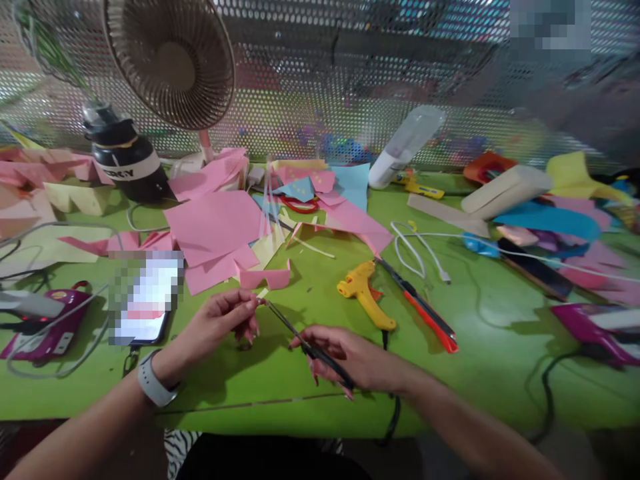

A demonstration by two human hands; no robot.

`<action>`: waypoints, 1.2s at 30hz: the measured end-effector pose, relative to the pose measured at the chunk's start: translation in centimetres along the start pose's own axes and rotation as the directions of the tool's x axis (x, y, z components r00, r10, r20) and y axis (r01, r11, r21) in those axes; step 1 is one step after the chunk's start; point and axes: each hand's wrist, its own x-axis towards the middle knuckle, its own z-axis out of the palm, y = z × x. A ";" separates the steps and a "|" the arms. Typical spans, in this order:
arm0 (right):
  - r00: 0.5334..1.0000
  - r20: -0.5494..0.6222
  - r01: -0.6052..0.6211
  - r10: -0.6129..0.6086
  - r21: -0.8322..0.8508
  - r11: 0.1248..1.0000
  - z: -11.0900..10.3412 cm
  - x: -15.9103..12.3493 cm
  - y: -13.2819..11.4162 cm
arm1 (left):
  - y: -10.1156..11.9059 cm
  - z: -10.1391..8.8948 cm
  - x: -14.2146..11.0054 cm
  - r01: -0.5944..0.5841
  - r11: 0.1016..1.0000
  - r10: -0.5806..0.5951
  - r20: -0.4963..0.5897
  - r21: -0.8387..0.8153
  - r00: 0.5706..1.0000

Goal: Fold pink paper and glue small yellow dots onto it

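Near the front edge of the green table [210,393], the job looks like fine trimming with scissors [286,323]. Left hand [227,317] has thumb and forefinger pinched together, other fingers curled — a pale sliver [263,293] shows right by the tips, but I can't tell if it's actually gripped. Right hand [345,357] is wrapped around the black handles, blades looking nearly closed, points right at the left fingertips. My take: pinch well back from the cut, open the blades only slightly and snip slowly — those nails are close.
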 end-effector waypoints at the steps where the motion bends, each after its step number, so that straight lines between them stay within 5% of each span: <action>1: 1.000 0.005 0.006 -0.006 0.000 1.000 0.0 0.1 0.3 | 0.1 0.0 0.0 0.012 1.000 -0.013 0.003 0.005 1.000; 17: 1.000 -0.017 -0.007 0.006 -0.055 0.998 0.7 0.3 0.3 | 0.7 -0.4 0.0 -0.031 0.994 0.047 -0.165 0.100 0.985; 36: 0.996 -0.089 -0.006 -0.003 -0.101 0.995 1.0 -0.4 0.0 | 0.4 0.6 0.1 0.186 0.982 -0.187 0.062 0.027 0.980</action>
